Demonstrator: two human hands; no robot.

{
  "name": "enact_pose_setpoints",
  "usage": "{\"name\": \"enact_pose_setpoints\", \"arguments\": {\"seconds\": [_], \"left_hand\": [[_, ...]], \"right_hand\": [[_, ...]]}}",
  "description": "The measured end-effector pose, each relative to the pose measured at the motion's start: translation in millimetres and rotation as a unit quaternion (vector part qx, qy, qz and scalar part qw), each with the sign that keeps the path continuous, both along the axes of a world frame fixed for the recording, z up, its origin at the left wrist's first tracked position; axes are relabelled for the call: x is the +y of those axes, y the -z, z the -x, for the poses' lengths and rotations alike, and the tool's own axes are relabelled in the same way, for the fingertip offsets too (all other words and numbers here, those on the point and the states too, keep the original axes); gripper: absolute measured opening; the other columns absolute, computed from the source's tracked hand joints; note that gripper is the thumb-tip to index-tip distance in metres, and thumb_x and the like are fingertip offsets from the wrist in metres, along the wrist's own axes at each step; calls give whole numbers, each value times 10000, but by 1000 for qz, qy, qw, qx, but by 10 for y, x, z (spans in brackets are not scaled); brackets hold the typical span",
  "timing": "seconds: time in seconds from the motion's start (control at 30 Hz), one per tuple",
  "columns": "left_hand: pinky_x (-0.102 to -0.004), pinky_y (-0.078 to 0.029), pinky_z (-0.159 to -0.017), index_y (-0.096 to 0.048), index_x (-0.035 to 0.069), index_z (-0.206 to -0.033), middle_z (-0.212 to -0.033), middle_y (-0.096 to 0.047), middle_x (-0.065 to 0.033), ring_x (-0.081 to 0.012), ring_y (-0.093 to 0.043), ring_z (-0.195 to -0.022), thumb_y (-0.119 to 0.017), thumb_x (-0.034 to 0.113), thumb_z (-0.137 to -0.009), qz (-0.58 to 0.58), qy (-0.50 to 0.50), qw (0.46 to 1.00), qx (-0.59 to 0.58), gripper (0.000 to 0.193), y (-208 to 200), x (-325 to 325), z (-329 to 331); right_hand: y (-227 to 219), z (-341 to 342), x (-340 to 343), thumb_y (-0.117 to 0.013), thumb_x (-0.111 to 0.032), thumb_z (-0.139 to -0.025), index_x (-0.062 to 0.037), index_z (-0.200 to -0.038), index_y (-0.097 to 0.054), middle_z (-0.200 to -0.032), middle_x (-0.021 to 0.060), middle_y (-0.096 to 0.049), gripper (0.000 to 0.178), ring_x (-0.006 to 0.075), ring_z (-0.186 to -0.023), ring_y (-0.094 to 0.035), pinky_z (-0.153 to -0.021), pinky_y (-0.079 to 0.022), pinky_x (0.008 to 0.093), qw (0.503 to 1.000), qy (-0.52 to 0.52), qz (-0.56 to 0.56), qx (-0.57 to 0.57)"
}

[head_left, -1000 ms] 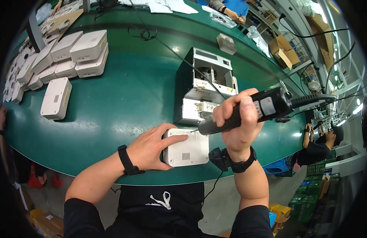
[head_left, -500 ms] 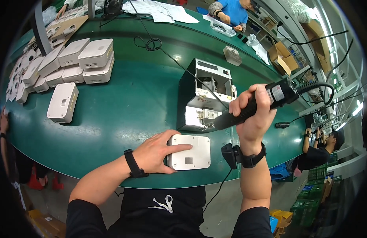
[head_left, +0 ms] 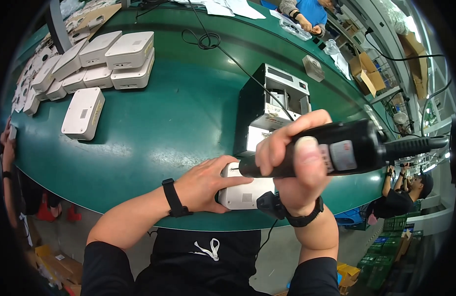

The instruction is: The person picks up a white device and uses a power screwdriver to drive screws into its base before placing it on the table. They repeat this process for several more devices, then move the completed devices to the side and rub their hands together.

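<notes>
A white plastic box (head_left: 247, 198) with a small vent grid lies on the green table close to its front edge. My left hand (head_left: 200, 185) grips it from the left, with thumb and fingers along its edges and the index finger across its top. In my right hand (head_left: 303, 160) is a black electric screwdriver (head_left: 361, 143), held tilted with its cord trailing right. Its thin bit points at the box's far-left corner; whether it touches a screw there cannot be made out. My right hand and the tool cover the box's far-right part.
Behind the box stands a black-and-silver screw feeder (head_left: 274, 106). Several white boxes are stacked (head_left: 131, 56) at the far left, and a single white box (head_left: 83, 113) lies nearer. A cable (head_left: 237, 64) crosses above the table. Co-workers sit beyond the table and at both sides.
My right hand has brought the screwdriver down and left from beside the screw feeder onto the box's far-left corner. My left hand keeps its hold on the box.
</notes>
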State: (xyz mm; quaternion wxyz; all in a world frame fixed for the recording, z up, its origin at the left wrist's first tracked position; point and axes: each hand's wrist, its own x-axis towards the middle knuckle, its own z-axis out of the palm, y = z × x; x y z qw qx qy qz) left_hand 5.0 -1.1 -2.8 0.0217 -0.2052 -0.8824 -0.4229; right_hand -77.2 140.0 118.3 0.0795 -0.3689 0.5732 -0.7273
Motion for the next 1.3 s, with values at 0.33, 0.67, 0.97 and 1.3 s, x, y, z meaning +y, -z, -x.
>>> {"name": "enact_pose_setpoints", "arguments": {"seconds": [0.33, 0.67, 0.97, 1.3], "left_hand": [[-442, -440, -1034, -563, 275, -1364, -1381, -424, -154, -362, -485, -1250, -894, 177, -562, -7, 11, 999, 39, 873, 61, -2, 19], [-438, -461, -995, -604, 266, -1313, -1332, -466, -139, -363, -532, -1166, -857, 176, -576, 1, -21, 1000, 6, 785, -58, -82, -24], [-430, -477, -979, -587, 293, -1328, -1322, -461, -131, -353, -547, -1146, -841, 190, -595, 21, -28, 999, 18, 783, -89, -26, -3], [-424, -479, -969, -584, 278, -1328, -1311, -465, -126, -345, -544, -1145, -847, 150, -577, -5, -24, 1000, 16, 807, -51, -80, 14]], "right_hand": [[143, 29, -18, -589, -283, -920, -60, -1006, -427, -654, 95, -519, 288, 160, -487, -469, -511, -454, 336, 999, 1, -19, 33], [-123, 210, 295, -525, -247, -945, -57, -1008, -479, -638, 80, -509, 205, 171, -465, -466, -498, -447, 355, 991, 77, 105, -15], [-106, 517, 478, -481, -297, -967, -58, -976, -486, -617, 59, -480, 239, 164, -449, -450, -503, -432, 346, 980, 195, 40, 32], [-25, 27, 907, -452, -371, -974, -71, -1018, -449, -625, 47, -464, 303, 151, -451, -442, -506, -426, 332, 993, 105, 31, -34]]}}
